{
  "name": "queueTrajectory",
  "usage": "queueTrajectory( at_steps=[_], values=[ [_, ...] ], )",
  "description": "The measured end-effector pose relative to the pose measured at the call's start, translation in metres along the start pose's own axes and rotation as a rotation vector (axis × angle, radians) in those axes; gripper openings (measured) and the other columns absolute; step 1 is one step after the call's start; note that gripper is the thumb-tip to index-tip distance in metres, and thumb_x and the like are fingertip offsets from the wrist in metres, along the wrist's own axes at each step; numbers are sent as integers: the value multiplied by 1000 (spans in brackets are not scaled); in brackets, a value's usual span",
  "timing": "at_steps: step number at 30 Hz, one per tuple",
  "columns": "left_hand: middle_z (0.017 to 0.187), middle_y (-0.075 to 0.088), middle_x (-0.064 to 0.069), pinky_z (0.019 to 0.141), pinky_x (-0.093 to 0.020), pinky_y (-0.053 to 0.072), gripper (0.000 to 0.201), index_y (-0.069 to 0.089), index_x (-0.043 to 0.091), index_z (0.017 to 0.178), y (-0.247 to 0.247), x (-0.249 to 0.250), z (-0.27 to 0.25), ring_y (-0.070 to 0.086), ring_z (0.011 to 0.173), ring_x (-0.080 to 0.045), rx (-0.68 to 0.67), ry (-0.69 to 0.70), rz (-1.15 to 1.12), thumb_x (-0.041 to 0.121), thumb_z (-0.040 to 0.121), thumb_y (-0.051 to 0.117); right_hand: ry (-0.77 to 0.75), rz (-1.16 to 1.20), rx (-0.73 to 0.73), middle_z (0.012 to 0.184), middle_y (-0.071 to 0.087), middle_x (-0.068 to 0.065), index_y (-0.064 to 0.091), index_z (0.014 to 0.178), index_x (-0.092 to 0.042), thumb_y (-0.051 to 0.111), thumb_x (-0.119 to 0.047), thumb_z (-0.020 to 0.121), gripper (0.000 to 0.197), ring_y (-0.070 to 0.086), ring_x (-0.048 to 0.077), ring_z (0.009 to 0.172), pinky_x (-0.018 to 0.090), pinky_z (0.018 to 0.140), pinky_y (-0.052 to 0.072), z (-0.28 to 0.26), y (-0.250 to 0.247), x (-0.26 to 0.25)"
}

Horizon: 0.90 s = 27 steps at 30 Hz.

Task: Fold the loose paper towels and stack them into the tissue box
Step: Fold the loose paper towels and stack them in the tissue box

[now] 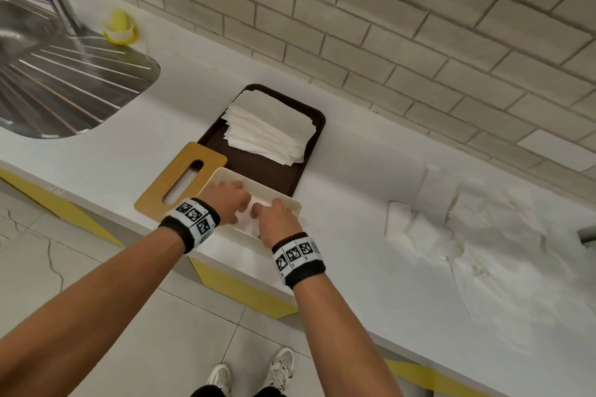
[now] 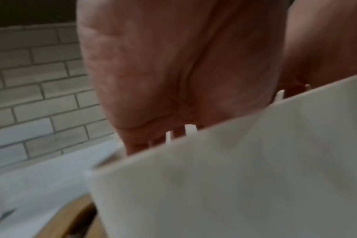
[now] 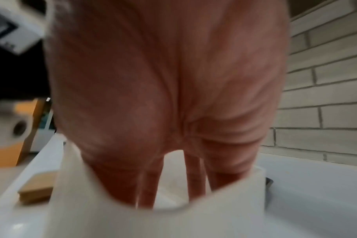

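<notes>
A white open tissue box (image 1: 225,172) sits at the counter's front edge. Both my hands reach down into it. My left hand (image 1: 225,200) is in the box's left half, my right hand (image 1: 275,217) in its right half, and a white folded paper towel (image 1: 249,223) shows between them. In the right wrist view the right hand's (image 3: 163,96) fingers run straight down inside the box wall (image 3: 112,217). In the left wrist view the box wall (image 2: 234,177) hides the left hand's (image 2: 183,72) fingertips. A pile of loose paper towels (image 1: 483,235) lies to the right.
A brown tray (image 1: 258,171) behind the box carries a stack of folded towels (image 1: 269,126). The box's wooden slotted lid (image 1: 180,177) lies to its left. A steel sink (image 1: 48,74) and a yellow holder (image 1: 118,27) are at far left. A brick wall backs the counter.
</notes>
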<state>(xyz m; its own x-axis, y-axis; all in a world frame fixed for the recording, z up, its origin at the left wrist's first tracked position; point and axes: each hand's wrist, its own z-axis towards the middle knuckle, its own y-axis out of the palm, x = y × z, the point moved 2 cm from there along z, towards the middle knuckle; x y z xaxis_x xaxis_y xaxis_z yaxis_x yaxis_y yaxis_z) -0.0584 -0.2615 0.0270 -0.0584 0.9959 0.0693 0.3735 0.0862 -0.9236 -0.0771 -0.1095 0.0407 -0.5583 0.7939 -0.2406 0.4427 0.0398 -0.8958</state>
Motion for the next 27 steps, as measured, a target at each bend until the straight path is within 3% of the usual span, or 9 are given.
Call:
queueTrajectory(
  at_steps=[5, 8, 10, 12, 15, 18, 21, 24, 27],
  values=[
    [136, 52, -11, 107, -41, 50, 31, 62, 10, 127, -9, -13, 18, 61, 126, -29, -53, -52, 358, -5, 102, 55, -12, -227, 53, 137, 46, 21, 63, 138, -12, 49, -2, 108, 35, 62, 38, 104, 40, 77, 51, 8, -1, 12],
    [135, 60, -13, 108, -40, 53, 31, 63, 7, 134, 8, -12, 24, 65, 125, -30, -141, 14, 394, 1, 104, 59, -42, -305, -60, 138, 60, 17, 68, 136, -6, 45, -5, 111, 34, 64, 40, 125, 44, 97, 53, 9, 5, 12],
    [137, 62, -12, 107, -36, 54, 32, 63, 9, 135, 13, -11, 25, 66, 126, -29, -129, 16, 308, 4, 104, 61, -77, -289, -80, 133, 63, 18, 69, 132, -4, 44, -3, 111, 33, 65, 42, 125, 46, 99, 53, 6, 4, 17],
    [134, 61, -10, 97, -32, 56, 32, 62, 12, 131, -2, -7, 16, 68, 118, -27, -53, -54, 175, -1, 102, 58, -122, -211, -11, 124, 63, 19, 71, 123, -6, 50, 1, 106, 28, 67, 44, 112, 46, 89, 55, -1, -4, 27],
    [124, 61, -1, 78, -29, 50, 34, 61, 21, 122, -22, 4, -6, 68, 104, -23, 161, -76, -15, 1, 97, 68, -156, 128, 296, 106, 65, 7, 64, 111, -20, 61, -14, 101, 12, 68, 33, 92, 40, 74, 56, -22, -18, 62],
    [107, 67, 8, 77, -37, 61, 28, 63, 30, 109, -35, 40, -29, 69, 92, -16, 419, -12, -292, 19, 92, 82, -26, 344, 559, 103, 69, -3, 60, 107, -30, 65, -23, 96, 13, 69, 21, 91, 35, 76, 56, -44, -24, 139],
    [97, 67, 13, 72, -36, 62, 17, 63, 32, 101, -38, 108, -39, 68, 83, -8, 492, 122, -513, 24, 95, 77, 241, 450, 656, 108, 74, 5, 68, 111, -20, 71, -12, 92, 21, 72, 29, 100, 37, 87, 56, -55, -19, 257],
    [98, 68, 13, 73, -36, 61, 10, 64, 30, 103, -29, 182, -22, 68, 84, -7, 447, 234, -581, 26, 98, 72, 502, 504, 625, 123, 70, 17, 64, 122, -9, 72, -10, 96, 28, 68, 41, 115, 41, 97, 51, -66, -16, 358],
    [110, 69, 9, 83, -41, 60, 18, 64, 26, 115, -9, 245, 27, 68, 98, -13, 377, 282, -551, 32, 99, 70, 569, 512, 441, 148, 55, 16, 54, 145, -13, 79, -34, 95, 60, 57, 41, 134, 45, 109, 45, -74, -11, 420]
  ],
)
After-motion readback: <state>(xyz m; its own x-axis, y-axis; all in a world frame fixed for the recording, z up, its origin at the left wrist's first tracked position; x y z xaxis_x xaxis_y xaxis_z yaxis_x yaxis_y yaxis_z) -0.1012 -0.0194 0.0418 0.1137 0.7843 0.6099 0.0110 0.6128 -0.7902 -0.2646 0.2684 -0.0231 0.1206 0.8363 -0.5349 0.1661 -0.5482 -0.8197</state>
